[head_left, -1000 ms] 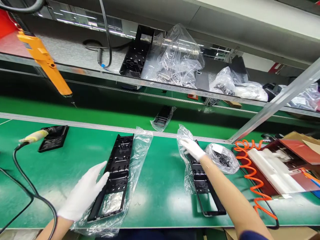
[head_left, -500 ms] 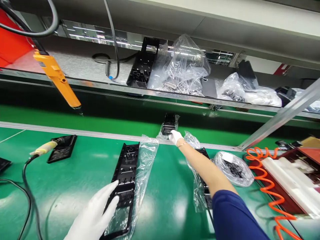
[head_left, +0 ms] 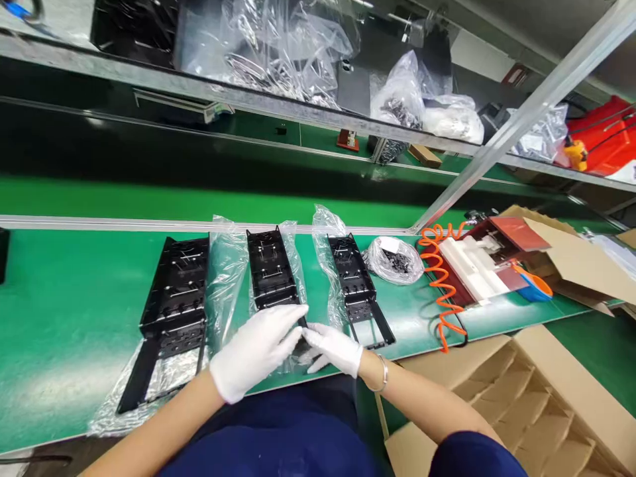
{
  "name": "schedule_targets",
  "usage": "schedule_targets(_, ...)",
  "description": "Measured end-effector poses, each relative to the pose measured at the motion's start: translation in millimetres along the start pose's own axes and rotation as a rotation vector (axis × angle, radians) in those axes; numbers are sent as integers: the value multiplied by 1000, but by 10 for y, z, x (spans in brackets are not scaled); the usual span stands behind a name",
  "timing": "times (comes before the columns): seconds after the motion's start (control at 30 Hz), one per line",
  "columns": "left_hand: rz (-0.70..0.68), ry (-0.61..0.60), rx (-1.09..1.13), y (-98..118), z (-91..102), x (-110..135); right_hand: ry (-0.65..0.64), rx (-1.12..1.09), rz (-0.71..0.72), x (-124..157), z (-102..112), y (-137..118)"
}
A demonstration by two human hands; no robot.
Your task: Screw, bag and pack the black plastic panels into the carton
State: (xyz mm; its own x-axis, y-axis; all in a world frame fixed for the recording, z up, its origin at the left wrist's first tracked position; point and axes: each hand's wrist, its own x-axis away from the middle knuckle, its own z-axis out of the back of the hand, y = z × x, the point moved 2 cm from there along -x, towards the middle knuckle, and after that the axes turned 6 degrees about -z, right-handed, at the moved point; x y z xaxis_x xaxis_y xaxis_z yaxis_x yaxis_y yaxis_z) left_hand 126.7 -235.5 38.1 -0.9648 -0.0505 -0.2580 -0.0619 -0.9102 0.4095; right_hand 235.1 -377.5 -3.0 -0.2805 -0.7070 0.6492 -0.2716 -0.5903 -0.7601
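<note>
On the green table lies a middle black plastic housing [head_left: 271, 268] with posts and ribs inside, on a clear plastic bag [head_left: 294, 255]. My gloved left hand [head_left: 263, 344] grips its near end from the left, covering much of that part. At the same end, my gloved right hand [head_left: 334, 349] has its fingers closed on the right edge. A left black housing [head_left: 181, 278] rests on its own bag beside my left hand. To the right lies another black housing [head_left: 352, 271], partly on a crumpled bag.
A bag of small black parts [head_left: 395, 260] lies right of the housings, near a coiled orange air hose [head_left: 440, 271] and a red-and-white fixture [head_left: 472, 265]. An open cardboard box with dividers [head_left: 527, 404] stands below the table's right edge. Overhead runs a shelf edge [head_left: 298, 103].
The middle housing has come from the green strip behind the rail to the table near me. Both hands have moved to it; the left has left the left housing. My view has turned right.
</note>
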Motion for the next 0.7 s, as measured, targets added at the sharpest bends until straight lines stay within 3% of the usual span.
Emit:
schedule_targets(0.07, -85, -39, -27, 96, -162, -130, 96, 191, 146, 315, 242, 62)
schedule_targets(0.13, -126, -99, -72, 152, -312, -204, 405, 284, 270, 636, 591, 171)
schedule_targets(0.17, -132, -142, -104, 167, -373, -221, 654, 278, 282, 782, 783, 256)
schedule_targets(0.2, -131, -189, -143, 175, -420, -227, 866, 261, 239, 898, 952, 361)
schedule_targets(0.27, -110, -277, -236, 176, -461, -220, 1056, 166, 92, 998, 1174, 592)
schedule_targets(0.33, -63, -354, -333, 169, -434, -209, 966, 14, -16, 926, 1223, 780)
schedule_targets(0.47, 43, -402, -413, 204, -277, -262, 750, -345, 36, 596, 1041, 876)
schedule_targets(0.57, 80, -278, -279, 256, -184, -368, 732, -446, 103, 465, 963, 829)
schedule_targets(0.7, 197, 16, -61, 147, -112, -473, 776, -476, 158, 681, 1082, 879)
